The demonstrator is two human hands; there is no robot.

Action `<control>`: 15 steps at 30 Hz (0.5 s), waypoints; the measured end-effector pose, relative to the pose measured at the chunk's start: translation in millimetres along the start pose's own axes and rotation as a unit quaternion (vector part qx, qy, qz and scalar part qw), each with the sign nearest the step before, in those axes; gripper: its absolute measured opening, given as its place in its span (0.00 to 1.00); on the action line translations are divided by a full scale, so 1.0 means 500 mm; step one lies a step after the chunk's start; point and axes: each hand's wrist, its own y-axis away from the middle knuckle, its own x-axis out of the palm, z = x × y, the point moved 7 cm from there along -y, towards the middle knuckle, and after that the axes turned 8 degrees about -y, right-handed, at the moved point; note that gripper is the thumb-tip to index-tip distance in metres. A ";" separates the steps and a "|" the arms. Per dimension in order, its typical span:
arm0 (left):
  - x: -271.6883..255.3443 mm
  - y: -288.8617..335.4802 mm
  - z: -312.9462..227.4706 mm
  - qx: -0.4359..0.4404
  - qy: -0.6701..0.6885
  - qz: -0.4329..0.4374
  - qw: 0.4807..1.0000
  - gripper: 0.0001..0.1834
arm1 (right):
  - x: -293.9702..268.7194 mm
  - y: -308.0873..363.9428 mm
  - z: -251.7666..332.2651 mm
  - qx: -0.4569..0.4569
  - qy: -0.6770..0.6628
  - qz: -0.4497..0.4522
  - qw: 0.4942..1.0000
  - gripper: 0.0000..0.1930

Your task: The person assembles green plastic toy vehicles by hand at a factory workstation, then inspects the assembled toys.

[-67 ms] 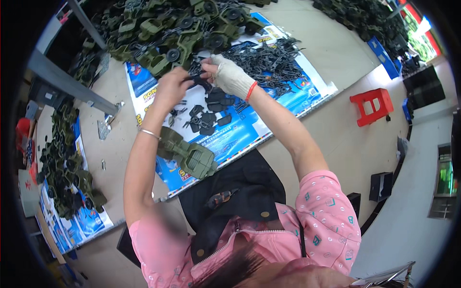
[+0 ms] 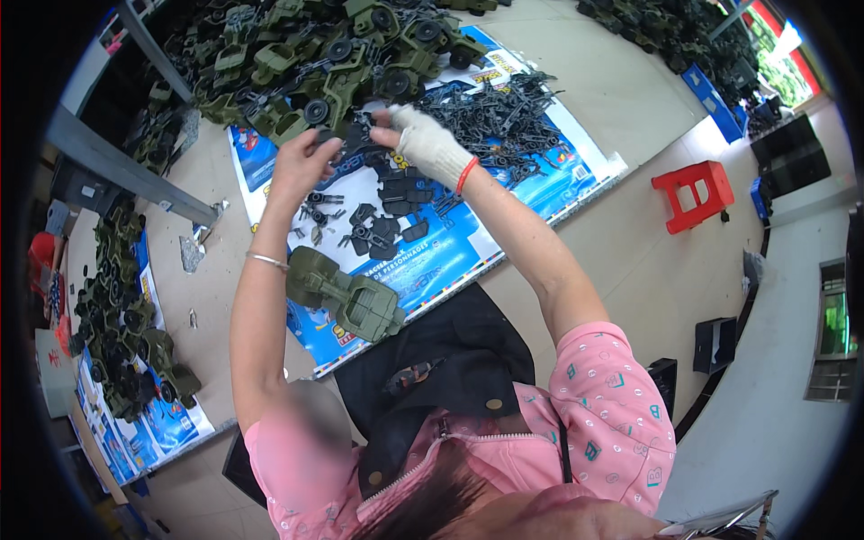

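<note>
My left hand [image 2: 306, 164], bare with a bracelet at the wrist, hovers over the left part of the table with its fingers curled together. Whatever lies in them is too small to make out. To its right is my right hand [image 2: 430, 144], in a white fingerless glove, thumb and index finger apart, nothing seen between them. Dark plastic parts [image 2: 356, 148] lie between the two hands. Closer to me are flat black pieces [image 2: 371, 232] and small dark fittings [image 2: 315, 213]. An olive-green toy vehicle body [image 2: 364, 304] rests at the near edge, beside my left forearm.
Green toy vehicles with black wheels [image 2: 337, 54] are heaped at the far side. A pile of thin dark parts [image 2: 504, 117] spreads to the right on the printed sheet [image 2: 468, 247]. A red stool [image 2: 693, 198] stands right; a metal post [image 2: 135, 166] and another loaded table [image 2: 193, 418] are left.
My hands have come slightly apart. The left one has shifted left and down, away from the dark parts; the right thumb and finger have spread a little.
</note>
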 end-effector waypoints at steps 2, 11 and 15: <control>0.001 0.012 0.038 -0.103 0.155 0.048 0.981 0.14 | 0.043 0.031 0.012 0.026 -0.089 0.034 0.995 0.23; -0.016 0.156 -0.008 -0.038 0.293 0.087 0.951 0.19 | 0.129 0.059 0.047 0.049 -0.221 0.038 0.973 0.16; -0.155 0.355 -0.011 0.073 -0.019 -0.151 0.986 0.31 | 0.120 0.084 0.003 0.107 -0.425 0.046 0.898 0.18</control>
